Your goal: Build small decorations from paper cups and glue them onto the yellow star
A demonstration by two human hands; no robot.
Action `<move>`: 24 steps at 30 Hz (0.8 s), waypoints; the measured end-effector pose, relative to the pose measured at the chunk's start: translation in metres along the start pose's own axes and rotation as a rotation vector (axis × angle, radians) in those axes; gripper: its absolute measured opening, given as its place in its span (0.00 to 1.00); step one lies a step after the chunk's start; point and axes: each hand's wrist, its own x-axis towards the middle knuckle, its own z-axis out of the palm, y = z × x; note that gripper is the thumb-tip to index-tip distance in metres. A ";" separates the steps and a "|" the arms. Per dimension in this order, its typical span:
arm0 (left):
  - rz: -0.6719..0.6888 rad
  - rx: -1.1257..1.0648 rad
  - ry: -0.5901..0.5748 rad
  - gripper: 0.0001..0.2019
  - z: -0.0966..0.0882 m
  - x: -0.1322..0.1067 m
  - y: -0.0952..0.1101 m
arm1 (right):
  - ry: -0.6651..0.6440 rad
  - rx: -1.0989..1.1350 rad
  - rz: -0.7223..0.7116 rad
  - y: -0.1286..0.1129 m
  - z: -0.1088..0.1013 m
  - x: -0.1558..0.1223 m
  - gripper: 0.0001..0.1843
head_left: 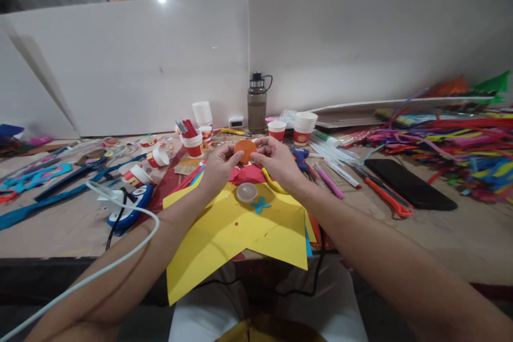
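Both my hands are raised over the table and pinch a small round orange paper disc (245, 149) between them. My left hand (219, 166) grips its left edge with thumb and fingers. My right hand (276, 162) grips its right edge. Below the hands lies a large yellow paper sheet (232, 235) with a clear plastic lid (247, 192) and a small blue cut-out (260, 204) on it. Red paper (250, 173) lies just under the hands.
Paper cups (304, 127), a dark water bottle (257, 102), a blue glue gun (300, 158), pens, an orange utility knife (387, 196), a black phone (409, 184) and a heap of coloured pipe cleaners (460, 144) lie around. White partition boards stand behind. A white cable (120, 256) crosses my left arm.
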 end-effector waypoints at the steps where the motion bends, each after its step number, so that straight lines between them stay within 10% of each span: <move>1: 0.010 0.048 0.022 0.14 0.000 -0.001 0.003 | -0.009 -0.043 -0.020 0.000 0.000 -0.001 0.14; 24: -0.241 -0.226 0.021 0.15 -0.001 0.003 0.004 | 0.003 -0.204 0.054 0.000 -0.002 0.001 0.12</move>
